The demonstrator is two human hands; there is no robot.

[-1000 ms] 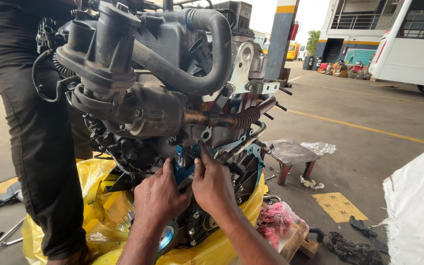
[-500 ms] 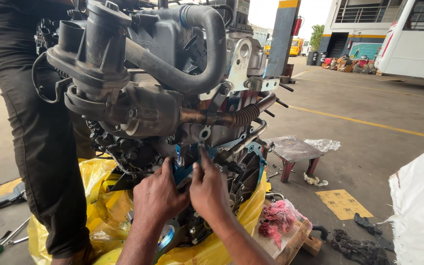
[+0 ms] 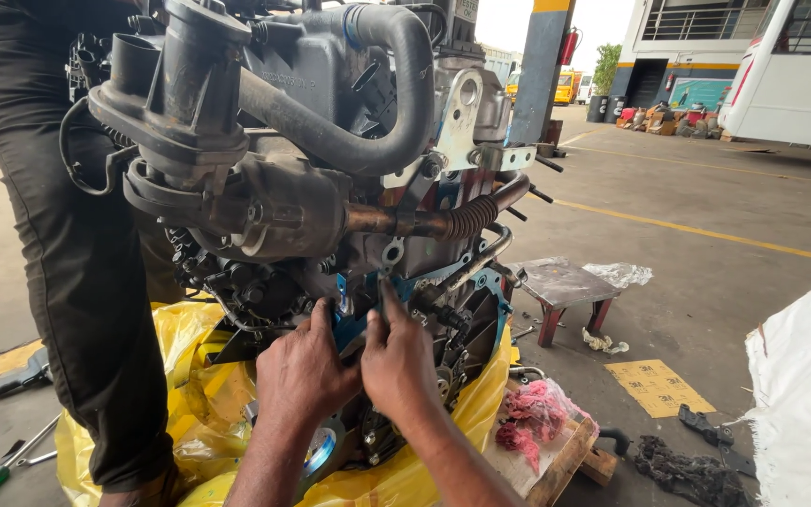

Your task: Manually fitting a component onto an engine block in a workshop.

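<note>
Engine block (image 3: 312, 188), grey and grimy, stands upright on yellow plastic sheeting (image 3: 190, 347) spread over the concrete workshop floor, a thick black hose (image 3: 396, 94) looping across its top and a ribbed metal pipe (image 3: 443, 222) jutting right. Another person in dark trousers (image 3: 68, 235) stands against its left side. Low on the engine's face, a blue gasket (image 3: 354, 324) is pressed between both hands: the left hand (image 3: 304, 371) with fingers curled around its lower edge, the right hand (image 3: 401, 361) with thumb and fingers pinching it from the right. A small metal stool (image 3: 560, 286) sits well apart at right; pink rags (image 3: 532, 418) lie near the sheeting's right edge.
</note>
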